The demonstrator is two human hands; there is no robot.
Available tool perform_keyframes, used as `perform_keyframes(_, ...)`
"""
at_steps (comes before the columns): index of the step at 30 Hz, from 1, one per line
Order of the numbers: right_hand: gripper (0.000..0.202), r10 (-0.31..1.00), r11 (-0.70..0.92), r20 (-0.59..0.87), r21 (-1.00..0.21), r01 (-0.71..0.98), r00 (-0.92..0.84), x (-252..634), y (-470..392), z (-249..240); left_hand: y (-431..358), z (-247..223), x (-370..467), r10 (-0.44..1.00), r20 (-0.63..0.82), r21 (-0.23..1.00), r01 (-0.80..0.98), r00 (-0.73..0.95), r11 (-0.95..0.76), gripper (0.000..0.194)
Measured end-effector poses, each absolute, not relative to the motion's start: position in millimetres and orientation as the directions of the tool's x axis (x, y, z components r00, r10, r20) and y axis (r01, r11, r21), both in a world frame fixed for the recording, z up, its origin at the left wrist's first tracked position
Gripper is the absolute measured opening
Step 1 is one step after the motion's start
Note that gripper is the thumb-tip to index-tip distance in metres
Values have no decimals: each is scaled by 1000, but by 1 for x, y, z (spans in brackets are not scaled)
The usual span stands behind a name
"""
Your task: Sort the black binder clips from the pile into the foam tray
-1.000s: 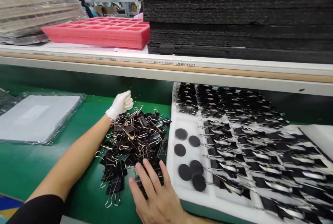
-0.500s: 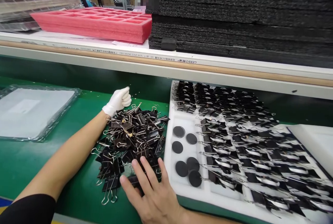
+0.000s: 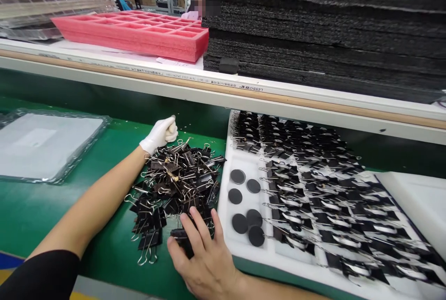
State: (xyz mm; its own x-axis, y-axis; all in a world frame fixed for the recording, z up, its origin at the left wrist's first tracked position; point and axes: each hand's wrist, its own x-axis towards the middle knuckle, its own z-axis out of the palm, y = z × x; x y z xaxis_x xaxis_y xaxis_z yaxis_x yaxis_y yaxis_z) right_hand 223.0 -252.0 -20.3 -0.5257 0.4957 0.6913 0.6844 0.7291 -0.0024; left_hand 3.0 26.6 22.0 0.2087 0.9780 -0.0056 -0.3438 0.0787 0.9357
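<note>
My left hand (image 3: 159,135), in a white glove, is closed at the far edge of a heap of black binder clips (image 3: 188,165). Whatever its curled fingers hold, if anything, is hidden. Bare and with its fingers spread, my right hand (image 3: 207,258) lies over the near side of the heap. A black binder clip (image 3: 179,233) shows beside its thumb; whether they touch is unclear. To the right of the heap is a white foam tray (image 3: 226,198). Several black discs (image 3: 238,177) lie in its left compartment, and rows of binder clips (image 3: 289,193) fill the rest.
A clear plastic tray (image 3: 52,144) lies on the green tabletop (image 3: 114,249) at left. Above the back edge runs a white shelf (image 3: 139,65) bearing a pink foam tray (image 3: 132,35) and a tall stack of black foam (image 3: 313,26). A white foam piece (image 3: 414,202) lies at right.
The view has shifted slightly. My left hand stays closed beyond the heap. My right hand keeps its spread fingers at the near side, with the clip by its thumb showing more plainly.
</note>
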Motion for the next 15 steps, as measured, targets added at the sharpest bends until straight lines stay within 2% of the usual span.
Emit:
perform_keyframes(5,53,522,745,644,-26,667,-559,227,-253,-15,31,18,7,985,-15,935,-346,172,75,52)
perform_keyframes(10,42,540,771,642,-119,625,-544,232,-256,-22,26,18,13,988,-103,942,-309,111,133,56)
perform_keyframes(12,46,512,777,661,-84,624,-548,234,-254,-32,26,13,11,990,-116,952,-276,75,132,54)
perform_keyframes(15,54,450,775,733,-37,631,-510,232,-250,-50,33,-1,4,980,-117,935,-315,163,164,50)
